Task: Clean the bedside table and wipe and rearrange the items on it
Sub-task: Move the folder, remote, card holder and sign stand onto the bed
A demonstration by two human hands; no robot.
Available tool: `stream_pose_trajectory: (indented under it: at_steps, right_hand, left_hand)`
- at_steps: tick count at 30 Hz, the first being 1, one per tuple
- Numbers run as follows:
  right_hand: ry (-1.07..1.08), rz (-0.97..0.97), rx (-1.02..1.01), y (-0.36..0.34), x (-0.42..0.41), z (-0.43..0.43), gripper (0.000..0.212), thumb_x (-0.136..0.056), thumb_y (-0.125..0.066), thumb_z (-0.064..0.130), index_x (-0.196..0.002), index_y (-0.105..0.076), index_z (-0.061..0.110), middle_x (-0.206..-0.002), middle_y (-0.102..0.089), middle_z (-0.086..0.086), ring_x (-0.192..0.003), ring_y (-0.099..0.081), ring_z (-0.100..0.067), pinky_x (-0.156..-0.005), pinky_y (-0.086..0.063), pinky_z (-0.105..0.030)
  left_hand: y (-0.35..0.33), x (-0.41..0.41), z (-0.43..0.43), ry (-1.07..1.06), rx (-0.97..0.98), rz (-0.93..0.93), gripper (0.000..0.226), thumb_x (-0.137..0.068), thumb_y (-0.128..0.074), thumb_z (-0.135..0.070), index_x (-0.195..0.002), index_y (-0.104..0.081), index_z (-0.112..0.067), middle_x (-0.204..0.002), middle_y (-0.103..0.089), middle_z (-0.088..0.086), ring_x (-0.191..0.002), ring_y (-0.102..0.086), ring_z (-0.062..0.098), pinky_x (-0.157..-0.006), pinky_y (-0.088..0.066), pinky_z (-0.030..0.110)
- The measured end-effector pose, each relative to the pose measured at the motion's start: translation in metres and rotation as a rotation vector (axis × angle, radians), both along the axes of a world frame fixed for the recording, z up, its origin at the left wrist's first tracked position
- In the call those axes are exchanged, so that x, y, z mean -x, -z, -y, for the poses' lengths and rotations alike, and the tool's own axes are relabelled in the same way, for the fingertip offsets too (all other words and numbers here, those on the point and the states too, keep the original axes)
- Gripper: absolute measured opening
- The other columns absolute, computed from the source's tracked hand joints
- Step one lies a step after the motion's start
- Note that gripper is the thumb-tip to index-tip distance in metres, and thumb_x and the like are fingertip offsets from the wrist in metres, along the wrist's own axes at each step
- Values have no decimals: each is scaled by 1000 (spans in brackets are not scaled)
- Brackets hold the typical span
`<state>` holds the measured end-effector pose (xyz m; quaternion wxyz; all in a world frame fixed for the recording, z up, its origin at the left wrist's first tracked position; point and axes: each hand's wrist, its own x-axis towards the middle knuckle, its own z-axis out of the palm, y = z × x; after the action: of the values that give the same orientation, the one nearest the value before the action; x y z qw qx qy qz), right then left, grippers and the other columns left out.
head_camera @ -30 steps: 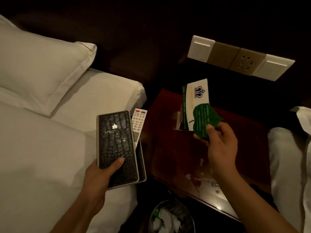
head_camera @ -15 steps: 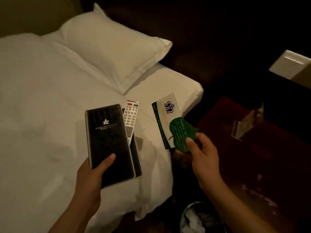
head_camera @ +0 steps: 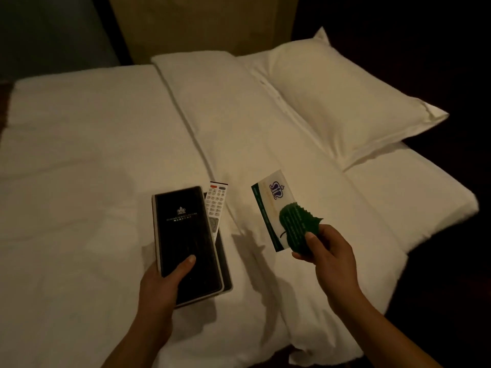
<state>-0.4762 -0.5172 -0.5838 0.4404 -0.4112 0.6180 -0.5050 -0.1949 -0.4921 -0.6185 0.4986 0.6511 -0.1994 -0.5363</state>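
Half a remote (head_camera: 215,208) beneath the black folder (head_camera: 186,240), card (head_camera: 268,205) print unreadable

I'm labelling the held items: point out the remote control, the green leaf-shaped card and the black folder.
remote control (head_camera: 216,202): head view, on its keypad.
green leaf-shaped card (head_camera: 292,224): head view, on the leaf's middle.
black folder (head_camera: 183,235): head view, on its front cover.

A hotel bedroom: white made bed (head_camera: 106,155), pillow (head_camera: 345,102), crest-stamped black folder (head_camera: 183,240).
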Motion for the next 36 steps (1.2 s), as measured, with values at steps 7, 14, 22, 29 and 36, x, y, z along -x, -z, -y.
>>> stream_pose_trajectory:
  at_steps: [7,14,22,29,36]
  right_hand:
    - [-139,6,-73,27,-75,53,19,-98,-52,10,-94,-67,22,-94,-73,-1,-84,-73,-17,-64,-60,-27]
    - [-304,-113,-185,60,-134,115,10,-97,-53,13,-92,-62,11,-94,-70,-11,-82,-71,-23,-68,-62,-44]
    - [-352,-185,-216,93,-183,149,12,-98,-54,15,-86,-56,13,-93,-67,-3,-91,-68,-19,-71,-62,-40]
    - [-346,-279,-264,114,-206,146,9,-99,-53,16,-94,-60,14,-90,-67,-3,-86,-67,-19,-77,-59,-49]
    - [-279,-310,-305,107,-201,149,25,-96,-58,17,-120,-56,24,-108,-66,5,-90,-64,-6,-82,-57,-34]
  left_hand:
    - [22,-65,11,-134,-57,29,65,-62,-86,-32,-122,-66,-21,-104,-76,1,-90,-74,24,-72,-60,35]
    - [36,-128,42,-251,-178,120,69,-70,-86,-30,-132,-60,-14,-113,-71,9,-97,-69,31,-89,-56,46]
    - [61,-184,74,-279,-253,154,66,-70,-86,-25,-130,-61,-11,-111,-72,13,-95,-70,35,-90,-56,52]
    - [80,-211,80,-149,-337,265,60,-74,-84,-19,-128,-61,-5,-110,-71,14,-94,-68,32,-86,-56,45]
    - [60,-193,89,37,-388,867,84,-76,-76,-21,-149,-34,-17,-134,-42,22,-118,-50,44,-96,-48,57]
